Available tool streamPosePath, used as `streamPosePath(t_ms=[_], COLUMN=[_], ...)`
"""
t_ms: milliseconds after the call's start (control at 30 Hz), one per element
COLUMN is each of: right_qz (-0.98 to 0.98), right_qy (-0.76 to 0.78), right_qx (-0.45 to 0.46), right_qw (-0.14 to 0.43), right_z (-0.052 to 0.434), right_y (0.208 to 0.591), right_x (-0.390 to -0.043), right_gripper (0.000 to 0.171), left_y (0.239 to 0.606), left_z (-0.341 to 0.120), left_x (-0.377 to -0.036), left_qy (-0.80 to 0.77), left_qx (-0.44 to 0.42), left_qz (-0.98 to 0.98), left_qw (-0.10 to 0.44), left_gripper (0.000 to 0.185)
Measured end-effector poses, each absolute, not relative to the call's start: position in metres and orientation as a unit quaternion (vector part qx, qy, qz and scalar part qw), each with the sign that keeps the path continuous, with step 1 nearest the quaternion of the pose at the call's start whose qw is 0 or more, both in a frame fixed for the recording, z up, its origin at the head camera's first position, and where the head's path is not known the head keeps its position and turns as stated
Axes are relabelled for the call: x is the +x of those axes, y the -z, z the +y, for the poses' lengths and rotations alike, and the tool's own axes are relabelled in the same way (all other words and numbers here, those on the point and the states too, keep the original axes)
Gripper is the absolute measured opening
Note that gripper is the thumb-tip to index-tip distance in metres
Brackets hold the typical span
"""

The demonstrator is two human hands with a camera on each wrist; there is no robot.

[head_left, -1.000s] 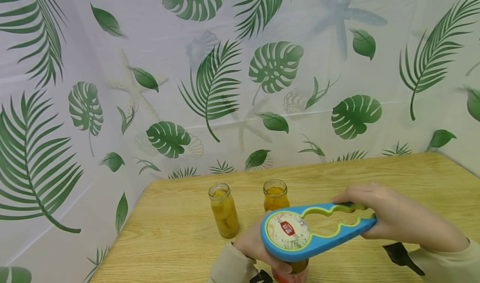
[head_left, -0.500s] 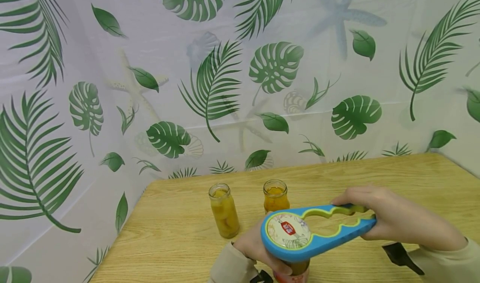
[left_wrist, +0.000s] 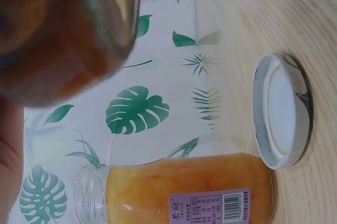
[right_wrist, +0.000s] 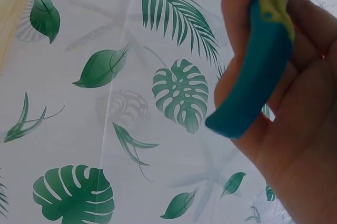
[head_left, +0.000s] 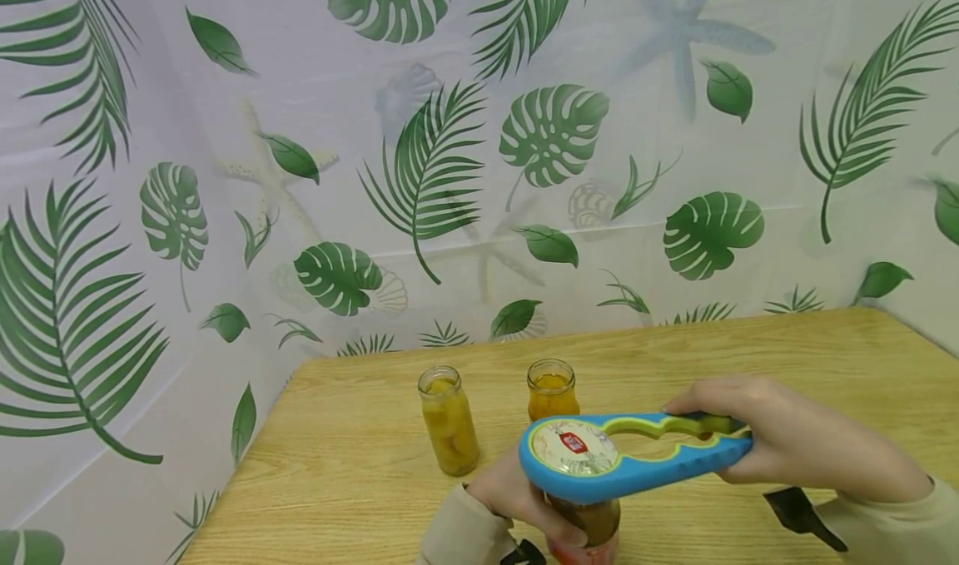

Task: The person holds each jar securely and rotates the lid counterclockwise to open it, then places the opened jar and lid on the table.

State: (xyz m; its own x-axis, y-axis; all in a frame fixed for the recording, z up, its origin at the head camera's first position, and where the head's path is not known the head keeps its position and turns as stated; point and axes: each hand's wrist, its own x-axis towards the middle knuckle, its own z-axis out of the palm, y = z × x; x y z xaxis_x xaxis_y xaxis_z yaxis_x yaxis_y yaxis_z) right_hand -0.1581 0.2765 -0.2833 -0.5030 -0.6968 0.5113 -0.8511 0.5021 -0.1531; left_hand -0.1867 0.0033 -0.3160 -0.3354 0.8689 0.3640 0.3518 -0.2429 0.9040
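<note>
In the head view my left hand (head_left: 517,490) grips a jar (head_left: 595,522) with brownish contents and a reddish label at the lower edge. That jar (left_wrist: 58,40) looms blurred in the left wrist view, held above the table. Over its top sits the ring of a blue and green jar opener (head_left: 637,461), with a printed lid (head_left: 574,447) showing inside the ring. My right hand (head_left: 757,428) holds the opener's handle end, fingers curled round it. In the right wrist view the blue handle tip (right_wrist: 258,77) lies across that palm. The jar's rim is hidden under the opener.
Two lidless glass jars stand behind the hands: a tall one with yellow fruit (head_left: 449,423) and a shorter orange one (head_left: 552,390). A loose lid (left_wrist: 281,111), white inside, lies on the wooden table (head_left: 337,465). A leaf-patterned cloth (head_left: 464,174) hangs behind.
The opener's ring end has tilted and risen slightly, uncovering more of the jar below it. Both hands keep their hold, and the two jars behind have stayed put.
</note>
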Motion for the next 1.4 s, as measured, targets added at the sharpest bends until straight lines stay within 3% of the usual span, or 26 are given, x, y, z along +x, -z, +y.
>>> streamPosePath(t_ms=[333, 833, 1400], right_qz=[-0.849, -0.889, -0.880], right_qy=[-0.197, -0.162, -0.169], right_qx=[0.450, 0.385, 0.393], right_qw=[0.196, 0.187, 0.205], right_z=[0.275, 0.277, 0.278], right_y=[0.283, 0.282, 0.281], right_x=[-0.158, -0.156, -0.156], right_gripper=[0.051, 0.048, 0.050], left_y=[0.332, 0.339, 0.338], left_z=[0.007, 0.013, 0.014], left_x=[-0.193, -0.196, -0.194], left_qy=[-0.609, -0.626, -0.620], left_qx=[0.517, 0.509, 0.509], left_qz=[0.561, 0.574, 0.581], left_qw=[0.216, 0.140, 0.138], left_gripper=[0.060, 0.061, 0.060])
